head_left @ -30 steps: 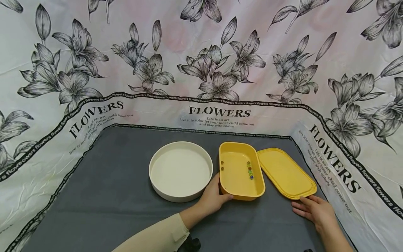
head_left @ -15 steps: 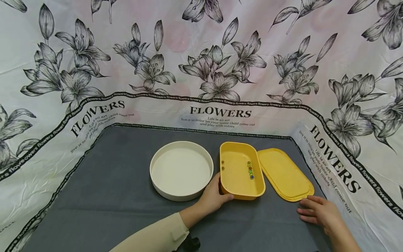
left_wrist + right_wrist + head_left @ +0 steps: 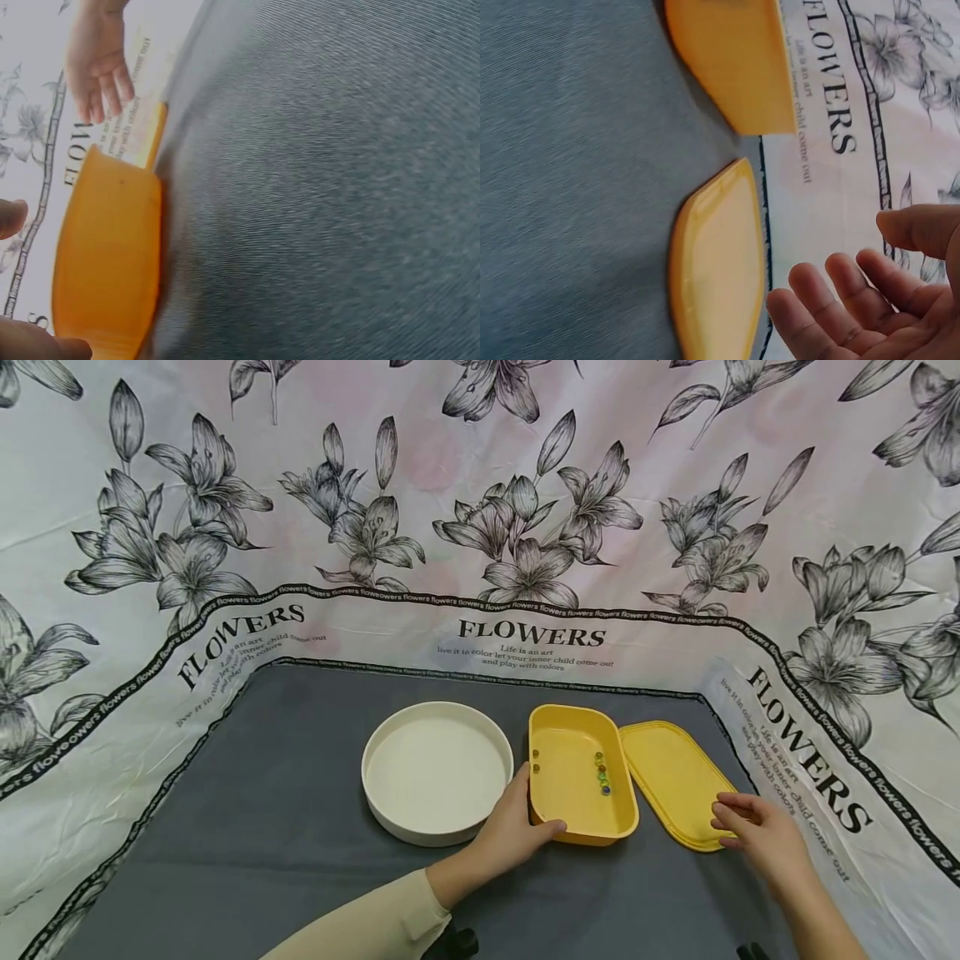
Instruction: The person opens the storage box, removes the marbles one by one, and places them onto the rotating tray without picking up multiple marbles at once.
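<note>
A yellow rectangular box [image 3: 566,777] stands open on the grey cloth. Several small coloured beads [image 3: 602,777] lie inside, most in a short row on the right, with a couple by the left wall. My left hand [image 3: 510,822] holds the box's near left corner, thumb at the front and fingers along the left side, partly hidden. To the right of the box lies its flat yellow lid [image 3: 671,781]. Over the lid's near right corner is my right hand [image 3: 768,839]; the right wrist view shows its fingers [image 3: 810,300] loosely bent and apart from the lid [image 3: 720,262].
A round, shallow cream dish [image 3: 438,768] stands just left of the box. Grey cloth [image 3: 262,818] covers the table, and white flower-printed fabric [image 3: 525,643] rises behind and at both sides.
The right hand slid away from the lid's near corner, then rose and came over it. The lid's near end has swung slightly left. My left hand stays on the box. The view shifted slightly.
</note>
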Motion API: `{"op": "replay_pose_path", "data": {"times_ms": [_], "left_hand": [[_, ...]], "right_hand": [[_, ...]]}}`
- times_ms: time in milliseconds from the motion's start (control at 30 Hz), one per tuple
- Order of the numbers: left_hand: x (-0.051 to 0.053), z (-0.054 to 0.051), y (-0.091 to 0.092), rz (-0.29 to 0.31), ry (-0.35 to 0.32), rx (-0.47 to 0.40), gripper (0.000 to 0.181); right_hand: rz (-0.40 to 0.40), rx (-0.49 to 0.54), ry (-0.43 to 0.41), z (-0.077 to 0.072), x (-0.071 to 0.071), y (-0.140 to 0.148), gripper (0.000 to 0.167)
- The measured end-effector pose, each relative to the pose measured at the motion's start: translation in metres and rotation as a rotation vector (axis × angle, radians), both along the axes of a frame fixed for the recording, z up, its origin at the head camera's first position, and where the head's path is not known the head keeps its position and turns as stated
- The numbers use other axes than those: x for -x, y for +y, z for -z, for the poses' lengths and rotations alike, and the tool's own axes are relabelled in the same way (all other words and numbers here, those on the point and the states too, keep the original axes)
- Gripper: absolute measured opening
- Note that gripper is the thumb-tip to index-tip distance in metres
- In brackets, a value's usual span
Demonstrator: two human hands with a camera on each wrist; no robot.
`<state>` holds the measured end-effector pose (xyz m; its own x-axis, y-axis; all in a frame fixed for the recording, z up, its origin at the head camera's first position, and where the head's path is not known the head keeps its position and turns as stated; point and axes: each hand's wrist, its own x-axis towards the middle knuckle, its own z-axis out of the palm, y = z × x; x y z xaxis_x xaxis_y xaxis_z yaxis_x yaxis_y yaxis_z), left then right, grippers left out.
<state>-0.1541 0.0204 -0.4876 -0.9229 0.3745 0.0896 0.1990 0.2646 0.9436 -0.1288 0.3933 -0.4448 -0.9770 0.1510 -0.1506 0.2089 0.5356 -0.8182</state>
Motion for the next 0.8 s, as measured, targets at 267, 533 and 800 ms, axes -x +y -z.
{"op": "replay_pose_path", "data": {"times_ms": [267,533,800], "left_hand": [[0.001,-0.021,-0.005,-0.017,0.029,0.065,0.103],[0.008,-0.043,-0.017,-0.018,0.072,0.103,0.1],[0.011,-0.064,-0.037,-0.033,0.099,0.15,0.099]], "right_hand": [[-0.111,-0.188,0.139,-0.02,0.012,-0.02,0.057],[-0.194,-0.327,0.285,-0.039,0.025,-0.036,0.044],[-0.27,-0.362,0.356,-0.052,0.039,-0.053,0.037]]}}
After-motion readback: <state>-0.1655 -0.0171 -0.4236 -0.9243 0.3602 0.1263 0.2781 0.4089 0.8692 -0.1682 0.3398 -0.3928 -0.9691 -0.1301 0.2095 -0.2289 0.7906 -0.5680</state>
